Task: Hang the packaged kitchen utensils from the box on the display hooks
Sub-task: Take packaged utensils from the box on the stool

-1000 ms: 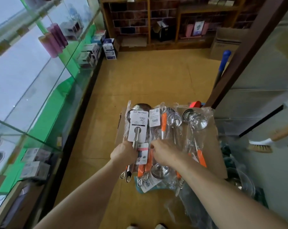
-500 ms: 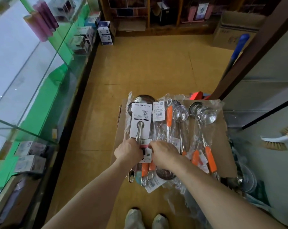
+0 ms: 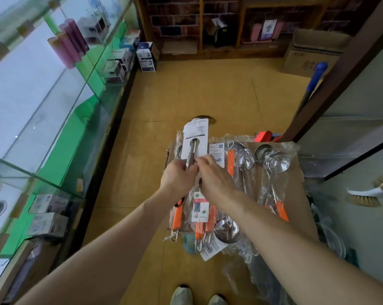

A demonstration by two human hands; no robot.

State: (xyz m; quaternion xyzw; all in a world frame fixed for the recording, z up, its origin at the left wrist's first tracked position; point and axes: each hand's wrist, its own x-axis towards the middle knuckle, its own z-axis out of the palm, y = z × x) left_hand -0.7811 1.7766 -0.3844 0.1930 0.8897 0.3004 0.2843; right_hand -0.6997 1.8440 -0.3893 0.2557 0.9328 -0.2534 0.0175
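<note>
**A:** Head view. Where is the piece in hand?

**B:** The carded utensil (image 3: 196,137) is raised over the left part of the box (image 3: 296,194). Its long axis runs straight away from the person: the white card and the bowl are at the far end, and the steel handle points back toward the body.

**A:** And the hands?

**B:** The left hand (image 3: 177,177) has its fingers curled round the steel handle just below the card. The right hand (image 3: 214,179) meets it from the other side, fingertips pinching the same handle. They touch, so neither is clearly nearer. I judge the left hand carries the weight.

**A:** What else is on the box?

**B:** The bagged ladles (image 3: 274,164) lie across it, orange handles toward the person, just right of and under the hands.

**A:** Room to move?

**B:** On the left, the glass display case (image 3: 54,128) runs along the aisle. Ahead there is open floor (image 3: 186,95). On the right, a blue broom handle (image 3: 317,73) leans near the box's far corner and a brush (image 3: 366,192) hangs beyond it. No display hooks are in view, so I cannot tell which way the carry goes. A lift straight up and forward looks least hemmed in.
</note>
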